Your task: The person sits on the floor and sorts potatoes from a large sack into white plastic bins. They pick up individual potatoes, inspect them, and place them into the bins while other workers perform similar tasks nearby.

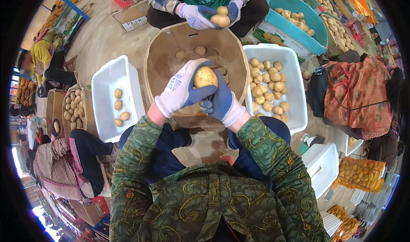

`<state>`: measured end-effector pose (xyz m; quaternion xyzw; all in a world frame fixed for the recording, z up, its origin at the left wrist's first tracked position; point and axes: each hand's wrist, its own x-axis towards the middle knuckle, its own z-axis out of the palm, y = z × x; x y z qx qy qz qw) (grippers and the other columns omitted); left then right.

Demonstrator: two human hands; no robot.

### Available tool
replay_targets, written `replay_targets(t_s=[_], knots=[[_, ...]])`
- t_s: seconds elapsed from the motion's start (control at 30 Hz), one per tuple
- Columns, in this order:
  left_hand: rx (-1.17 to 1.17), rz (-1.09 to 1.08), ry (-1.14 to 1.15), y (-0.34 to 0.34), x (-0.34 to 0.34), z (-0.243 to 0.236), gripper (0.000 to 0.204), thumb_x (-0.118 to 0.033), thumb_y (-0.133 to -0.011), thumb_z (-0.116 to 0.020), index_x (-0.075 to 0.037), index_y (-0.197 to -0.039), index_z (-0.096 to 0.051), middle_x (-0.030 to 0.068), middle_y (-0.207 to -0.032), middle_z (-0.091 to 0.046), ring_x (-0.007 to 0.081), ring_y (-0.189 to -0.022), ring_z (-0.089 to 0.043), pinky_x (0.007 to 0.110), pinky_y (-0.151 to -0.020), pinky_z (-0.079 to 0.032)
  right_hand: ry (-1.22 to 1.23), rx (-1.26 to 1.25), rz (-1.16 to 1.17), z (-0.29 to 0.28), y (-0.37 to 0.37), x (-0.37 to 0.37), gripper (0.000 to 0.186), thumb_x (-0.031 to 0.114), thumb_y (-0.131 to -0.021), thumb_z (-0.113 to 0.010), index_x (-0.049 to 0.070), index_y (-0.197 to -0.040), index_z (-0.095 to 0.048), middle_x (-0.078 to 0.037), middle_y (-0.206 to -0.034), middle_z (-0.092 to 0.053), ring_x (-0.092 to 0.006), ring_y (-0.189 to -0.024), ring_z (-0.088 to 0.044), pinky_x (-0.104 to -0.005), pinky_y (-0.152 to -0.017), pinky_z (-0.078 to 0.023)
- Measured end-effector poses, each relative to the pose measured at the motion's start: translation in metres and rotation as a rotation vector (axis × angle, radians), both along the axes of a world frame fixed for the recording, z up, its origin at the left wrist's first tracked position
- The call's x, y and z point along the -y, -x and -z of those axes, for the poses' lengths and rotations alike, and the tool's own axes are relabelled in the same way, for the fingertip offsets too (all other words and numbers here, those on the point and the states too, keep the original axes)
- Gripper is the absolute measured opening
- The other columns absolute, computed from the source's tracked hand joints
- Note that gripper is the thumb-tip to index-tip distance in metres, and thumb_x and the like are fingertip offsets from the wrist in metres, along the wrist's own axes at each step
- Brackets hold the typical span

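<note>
Over a large cardboard bin point(156, 54), both my hands are in white gloves with blue palms. My left hand point(181, 87) is closed round a big yellow-brown potato point(206, 77), its thumb lying below it. Against the potato's right side rests my right hand point(226, 107), its fingers curled and partly hidden. A few potatoes lie at the bottom of the bin, among them one near the far side point(200, 50). To the right stands a white tub point(300, 90) with many potatoes; to the left, another white tub point(100, 88) holds several.
Across the bin, a co-worker's gloved hands point(198, 17) hold two potatoes. A teal crate point(318, 39) of potatoes stands at the far right. More people sit at left, near a potato-filled box point(87, 101). An empty-looking white tub point(326, 165) is by my right elbow.
</note>
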<state>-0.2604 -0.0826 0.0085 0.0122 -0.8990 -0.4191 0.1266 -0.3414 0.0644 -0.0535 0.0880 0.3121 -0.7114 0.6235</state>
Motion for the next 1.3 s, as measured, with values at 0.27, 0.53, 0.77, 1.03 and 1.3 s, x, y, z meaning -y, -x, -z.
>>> replay_targets(t_s=[0.27, 0.53, 0.77, 1.03, 1.3], knots=[[-0.027, -0.094, 0.182, 0.009, 0.013, 0.017, 0.023, -0.023, -0.099, -0.06, -0.002, -0.107, -0.067, 0.0168, -0.09, -0.071, 0.0335, -0.084, -0.072, 0.04, -0.077, -0.055, 0.016, -0.149, -0.061, -0.018, -0.005, -0.003, 0.066, 0.075, -0.099, -0.045, 0.013, -0.111, -0.061, -0.004, -0.075, -0.061, -0.0107, -0.049, -0.046, -0.0225, -0.043, -0.035], [0.317, -0.305, -0.477, 0.015, 0.037, 0.022, 0.032, -0.028, -0.104, -0.05, -0.002, -0.096, -0.068, 0.0053, -0.07, -0.064, 0.0103, -0.063, -0.058, 0.025, -0.055, -0.045, 0.164, 0.099, 0.318, -0.027, 0.017, -0.036, 0.063, 0.067, -0.097, -0.058, 0.006, -0.116, -0.062, -0.002, -0.084, -0.063, -0.0096, -0.059, -0.053, -0.0225, -0.052, -0.041], [0.442, -0.084, 0.029, 0.013, 0.088, 0.103, 0.026, -0.025, -0.102, -0.055, -0.004, -0.103, -0.069, 0.0099, -0.08, -0.07, 0.0182, -0.073, -0.068, 0.033, -0.067, -0.053, 0.426, 0.16, 0.657, -0.001, 0.073, -0.113, 0.041, 0.036, -0.103, -0.062, -0.001, -0.119, -0.067, -0.01, -0.102, -0.074, -0.0209, -0.09, -0.069, -0.0348, -0.076, -0.056], [0.827, 0.291, 0.747, 0.075, 0.107, 0.217, 0.028, -0.027, -0.099, -0.055, -0.009, -0.118, -0.063, 0.0172, -0.111, -0.073, 0.037, -0.108, -0.068, 0.046, -0.091, -0.054, 0.234, -0.002, 0.637, -0.032, 0.057, -0.085, 0.042, 0.036, -0.109, -0.052, 0.004, -0.135, -0.061, -0.005, -0.106, -0.07, -0.0194, -0.088, -0.068, -0.0338, -0.075, -0.057], [0.784, 0.122, 0.816, 0.131, 0.08, 0.373, 0.049, -0.013, -0.094, -0.056, -0.013, -0.143, -0.052, 0.019, -0.135, -0.059, 0.0395, -0.121, -0.063, 0.053, -0.097, -0.051, -0.097, -0.05, 0.582, -0.06, 0.053, -0.066, 0.042, 0.033, -0.113, -0.042, 0.004, -0.14, -0.055, -0.004, -0.103, -0.067, -0.0155, -0.084, -0.067, -0.0294, -0.072, -0.055]])
